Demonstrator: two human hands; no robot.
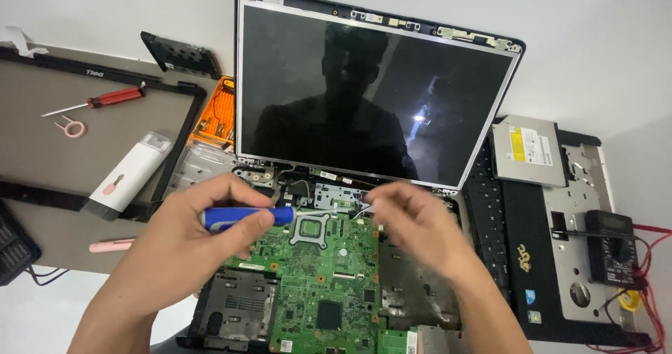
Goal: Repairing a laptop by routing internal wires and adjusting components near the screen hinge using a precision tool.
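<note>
A stripped laptop fills the centre of a white table, its bare screen standing upright at 12 o'clock and its green board exposed at 6 o'clock. At 9 o'clock lies a black bezel on a brown mat; at 3 o'clock rests a palm rest carrying a silver drive and a black meter with red leads. The left hand, closed, grips a blue screwdriver lying level, its tip pointing toward 3 o'clock over the board's upper edge. The right hand, blurred, pinches its fingers narrowly on a small white wire just below the hinge. A white brush case sits at 9 o'clock, beneath a red screwdriver and a pink pick; an orange bit tray lies at 11 o'clock.
</note>
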